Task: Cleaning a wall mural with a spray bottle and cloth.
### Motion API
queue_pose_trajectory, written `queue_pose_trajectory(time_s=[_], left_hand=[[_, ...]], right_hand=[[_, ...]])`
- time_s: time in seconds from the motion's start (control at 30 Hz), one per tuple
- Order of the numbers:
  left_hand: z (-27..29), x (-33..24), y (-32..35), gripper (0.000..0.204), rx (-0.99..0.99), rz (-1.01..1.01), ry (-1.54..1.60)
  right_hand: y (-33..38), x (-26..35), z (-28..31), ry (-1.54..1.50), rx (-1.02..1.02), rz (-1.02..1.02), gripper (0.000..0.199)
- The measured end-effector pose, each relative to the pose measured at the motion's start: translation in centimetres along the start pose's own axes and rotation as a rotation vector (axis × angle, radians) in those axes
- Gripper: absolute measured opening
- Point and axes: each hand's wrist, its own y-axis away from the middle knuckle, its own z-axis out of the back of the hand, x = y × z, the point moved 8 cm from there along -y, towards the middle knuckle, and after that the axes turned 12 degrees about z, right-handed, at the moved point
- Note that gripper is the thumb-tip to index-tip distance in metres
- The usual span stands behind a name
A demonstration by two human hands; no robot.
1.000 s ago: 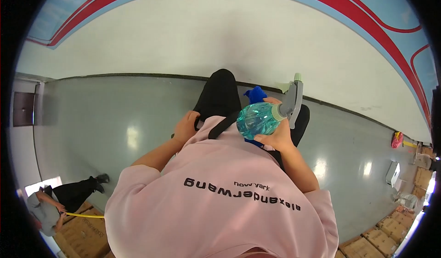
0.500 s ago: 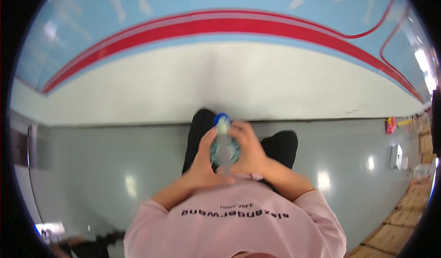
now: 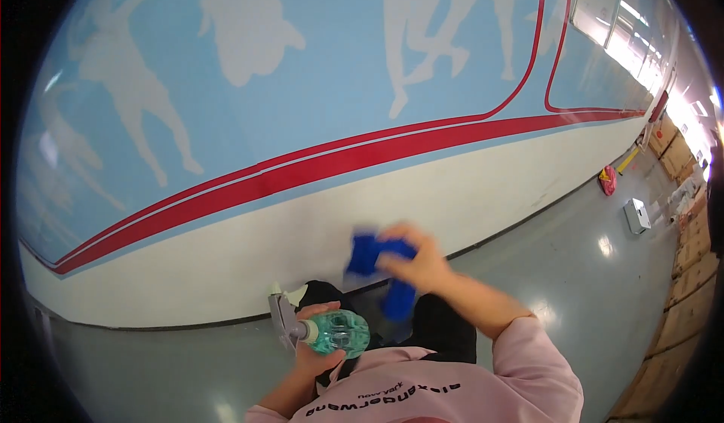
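Note:
My left hand (image 3: 306, 359) is closed round a spray bottle (image 3: 343, 334) of clear plastic with green liquid inside. The bottle lies tipped on its side above my lap, its grey trigger head (image 3: 283, 319) pointing left. My right hand (image 3: 422, 265) grips a blue cloth (image 3: 364, 254), slightly smeared by motion. Part of the cloth hangs below the fingers. This hand is up in front of the white lower wall (image 3: 249, 261); whether the cloth touches it I cannot tell.
Above the white band the wall has a red stripe (image 3: 362, 152) and light blue paint with pale figures. Grey floor (image 3: 513, 302) surrounds my black-clad legs. To the right are a pink-red bag (image 3: 607, 181), a white box (image 3: 637, 216) and stacked cardboard boxes (image 3: 667, 298).
My right hand has left the bottle and moved up toward the wall with the blue cloth. The bottle has swung left onto its side in my left hand. The view has turned and tilted up.

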Motion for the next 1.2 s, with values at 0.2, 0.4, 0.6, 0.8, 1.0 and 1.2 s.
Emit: queue_pose_trajectory(time_s=[0.2, 0.4, 0.6, 0.8, 1.0, 1.2], left_hand=[[1.7, -5.7, -2.8, 0.072, -0.002, -0.058, -0.145], [4.3, -9.8, -3.7, 0.065, -0.265, -0.171, -0.31], [5.7, -8.8, -3.1, 0.057, -0.299, -0.095, 0.011], [6.2, -8.9, -1.8, 0.062, -0.285, -0.035, -0.044], [6.5, -8.7, -2.4, 0.055, -0.282, 0.119, 0.011], [4.1, -9.3, -4.9, 0.055, -0.129, 0.061, 0.14]], right_hand=[[-13.2, 12.2, 10.5, 0.495, -0.789, 0.929, 0.031], [-18.0, 9.2, -5.2, 0.824, -0.083, 0.903, 0.031], [-10.6, 0.9, -9.5, 0.894, 0.356, 1.375, 0.037], [-15.5, 7.3, 9.6, 1.145, -0.229, 1.047, 0.037], [-17.8, 10.4, 7.4, 0.919, -0.604, 0.99, 0.039], [-16.0, 6.8, -13.0, 0.61, 0.14, 1.316, 0.025]])
